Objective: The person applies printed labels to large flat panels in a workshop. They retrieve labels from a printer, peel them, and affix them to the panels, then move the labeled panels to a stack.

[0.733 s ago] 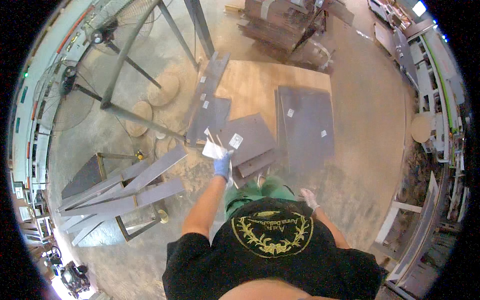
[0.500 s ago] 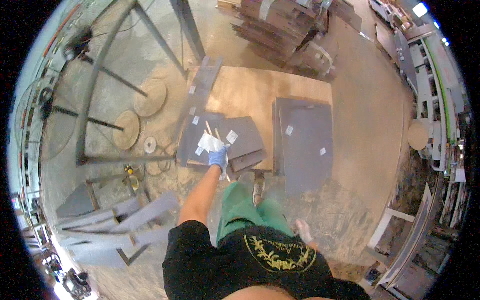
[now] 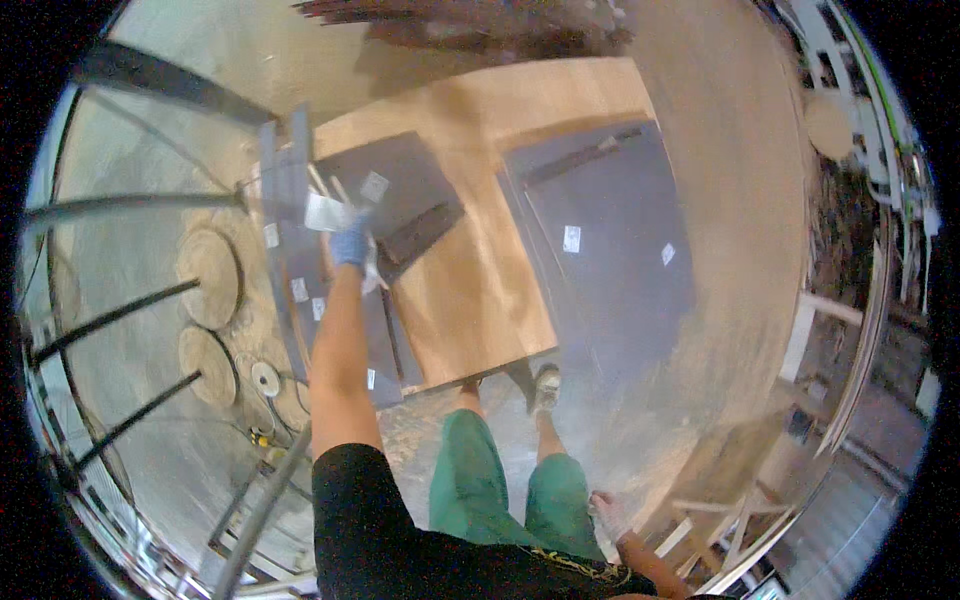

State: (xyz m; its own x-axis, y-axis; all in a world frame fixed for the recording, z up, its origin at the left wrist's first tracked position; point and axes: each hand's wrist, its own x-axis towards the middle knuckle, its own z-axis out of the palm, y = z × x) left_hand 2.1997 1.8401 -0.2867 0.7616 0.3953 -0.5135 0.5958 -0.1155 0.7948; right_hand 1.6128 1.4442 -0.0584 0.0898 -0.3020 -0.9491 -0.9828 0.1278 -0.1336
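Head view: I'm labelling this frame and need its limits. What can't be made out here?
- Left hand: motion blur hides its grip on the pale sheet.
- Right hand: small and smeared, so whether it is open or shut is unclear.
- White tags on the dark panels: too small.

Workshop: dark sheet panels (image 3: 600,230) (stacked), metal frames (image 3: 120,310), concrete floor (image 3: 720,150).

We are seeing small white square labels (image 3: 571,238) sitting on the dark grey panels (image 3: 610,240), another label (image 3: 374,186) lying near our left hand.
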